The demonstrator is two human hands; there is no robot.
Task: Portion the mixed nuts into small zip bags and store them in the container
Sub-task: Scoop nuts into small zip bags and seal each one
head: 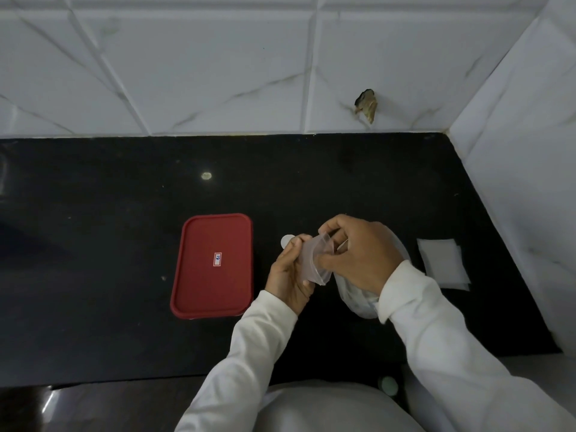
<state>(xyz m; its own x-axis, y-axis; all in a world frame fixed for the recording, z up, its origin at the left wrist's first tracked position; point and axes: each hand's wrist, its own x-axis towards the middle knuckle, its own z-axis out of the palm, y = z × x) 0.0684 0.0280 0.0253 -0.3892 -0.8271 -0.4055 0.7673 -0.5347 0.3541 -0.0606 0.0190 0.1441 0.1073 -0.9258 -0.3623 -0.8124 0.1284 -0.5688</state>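
A polished black stone countertop (93,244) runs across the view, backed by a wall of white marble-veined tiles (187,73). A second tiled wall (514,151) closes the corner at 2 o'clock. One back tile has a ragged chipped hole (366,106) at about 1 o'clock.

At 9 o'clock from the hands, well apart from them, the container (193,275) lies flat on the counter, its red lid on and a small white label (218,259) at the lid's middle.

Just below centre, the left hand (288,275) has its fingers curled round the left edge of a small zip bag (311,260), which is held up off the counter. A small pale disc (286,241) shows just behind this hand. The right hand (361,254) pinches the same bag at its upper edge. Under that hand sits a larger clear bag (355,302), perhaps the nuts, though its contents are too dim to tell.

At 3 o'clock a flat stack of empty zip bags (442,263) lies on the counter.
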